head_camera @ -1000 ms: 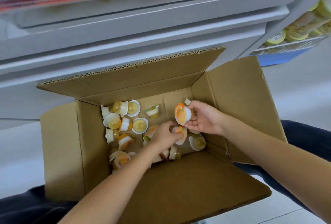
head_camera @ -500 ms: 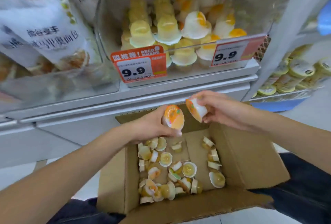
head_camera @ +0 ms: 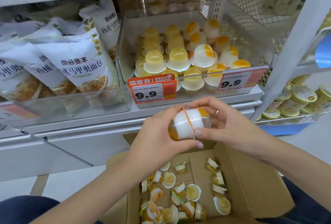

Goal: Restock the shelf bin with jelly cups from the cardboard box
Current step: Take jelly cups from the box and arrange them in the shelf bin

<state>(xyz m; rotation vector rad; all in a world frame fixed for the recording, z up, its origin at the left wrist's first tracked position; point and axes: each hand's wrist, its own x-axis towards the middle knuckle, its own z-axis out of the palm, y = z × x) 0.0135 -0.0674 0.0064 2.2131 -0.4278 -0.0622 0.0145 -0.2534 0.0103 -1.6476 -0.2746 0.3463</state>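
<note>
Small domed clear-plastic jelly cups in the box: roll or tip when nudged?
Likely both. The loose jelly cups in the cardboard box lie on their sides at all angles. Those in the clear shelf bin sit steady, lids down. Probably light: fingertips hold them.

Since a second ago I've lifted both hands out of the cardboard box [head_camera: 254, 186]. Left hand [head_camera: 157, 134] and right hand [head_camera: 225, 125] now press their two jelly cups [head_camera: 188, 123] lid to lid, below the shelf bin [head_camera: 197, 78].

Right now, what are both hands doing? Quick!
Left hand: holding a jelly cup.
Right hand: holding another jelly cup, lid to lid against the first.
</note>
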